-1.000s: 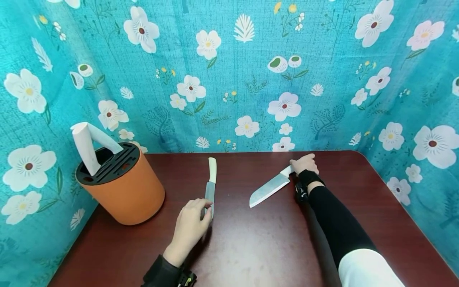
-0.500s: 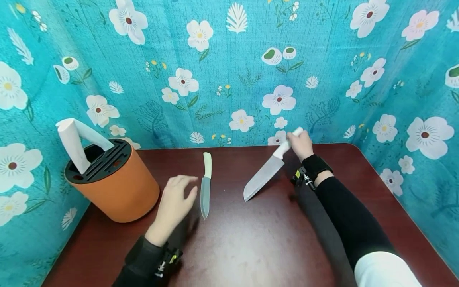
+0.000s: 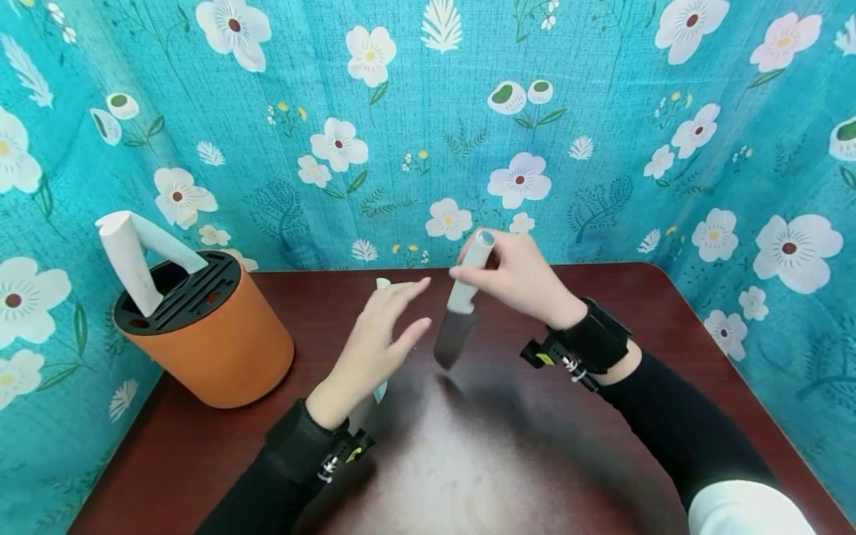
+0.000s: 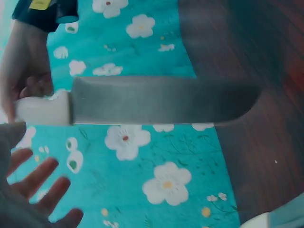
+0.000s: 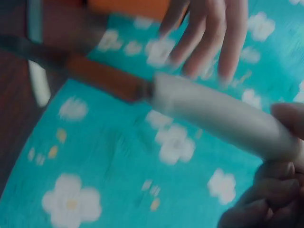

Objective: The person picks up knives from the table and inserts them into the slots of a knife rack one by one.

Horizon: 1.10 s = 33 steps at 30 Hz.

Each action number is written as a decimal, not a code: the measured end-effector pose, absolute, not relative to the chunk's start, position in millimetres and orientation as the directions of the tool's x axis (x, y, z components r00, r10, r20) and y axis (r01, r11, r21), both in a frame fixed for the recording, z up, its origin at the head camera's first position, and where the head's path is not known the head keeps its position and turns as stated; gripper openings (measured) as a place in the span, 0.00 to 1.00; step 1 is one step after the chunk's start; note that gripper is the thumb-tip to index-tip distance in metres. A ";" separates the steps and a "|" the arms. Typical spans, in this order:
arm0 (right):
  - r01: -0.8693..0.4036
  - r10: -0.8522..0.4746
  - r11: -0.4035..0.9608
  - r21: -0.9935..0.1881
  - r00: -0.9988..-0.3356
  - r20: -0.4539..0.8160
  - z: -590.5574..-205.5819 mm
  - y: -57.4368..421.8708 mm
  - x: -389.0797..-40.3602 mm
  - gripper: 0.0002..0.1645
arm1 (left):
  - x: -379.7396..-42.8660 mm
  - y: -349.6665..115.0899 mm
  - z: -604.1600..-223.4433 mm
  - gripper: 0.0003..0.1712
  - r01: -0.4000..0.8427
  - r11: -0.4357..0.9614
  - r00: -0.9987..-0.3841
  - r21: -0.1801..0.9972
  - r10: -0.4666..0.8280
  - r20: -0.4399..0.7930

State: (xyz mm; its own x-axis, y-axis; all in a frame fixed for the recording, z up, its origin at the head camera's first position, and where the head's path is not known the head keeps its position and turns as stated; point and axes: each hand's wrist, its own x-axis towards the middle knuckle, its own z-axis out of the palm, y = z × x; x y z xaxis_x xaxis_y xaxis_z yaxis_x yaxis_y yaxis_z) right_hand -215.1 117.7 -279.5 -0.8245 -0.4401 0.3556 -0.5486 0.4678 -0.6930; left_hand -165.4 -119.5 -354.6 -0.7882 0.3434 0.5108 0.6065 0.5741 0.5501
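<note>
In the head view my right hand (image 3: 524, 279) grips a wide-bladed kitchen knife (image 3: 456, 336) by its white handle. The knife is raised over the table with its blade pointing down. My left hand (image 3: 371, 345) hovers beside it with fingers spread and holds nothing. Its fingers are close to the handle but look apart from it. The left wrist view shows the whole broad blade (image 4: 156, 99). A smaller knife (image 3: 380, 391) with a pale green handle lies on the table, mostly hidden behind my left hand. The right wrist view also shows this small knife (image 5: 39, 85).
An orange round knife block (image 3: 230, 349) with a black slotted top stands at the left. Two white handles (image 3: 127, 260) stick out of it. A teal floral curtain (image 3: 401, 148) hangs behind the dark red-brown table (image 3: 535, 446).
My right hand has lifted the wide knife off the table, turned it blade down and carried it left. My left hand has moved off the small knife, then right, towards the wide knife's handle.
</note>
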 end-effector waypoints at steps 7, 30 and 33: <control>-0.617 -0.607 0.356 -0.702 -0.724 0.327 -269.9 104.6 -178.9 0.06 | -155.4 -105.1 -348.1 0.20 0.653 0.456 -0.757 0.605 0.431 0.492; -0.335 -0.596 0.462 -0.821 -0.803 -0.008 -332.2 165.3 -187.5 0.10 | -155.3 -173.8 -267.1 0.10 0.514 0.247 -0.822 0.821 -0.130 0.554; -0.288 -0.650 0.475 -0.832 -0.752 -0.111 -353.5 177.7 -190.8 0.14 | -154.3 -198.9 -242.1 0.09 0.588 0.109 -0.755 0.801 -0.279 0.593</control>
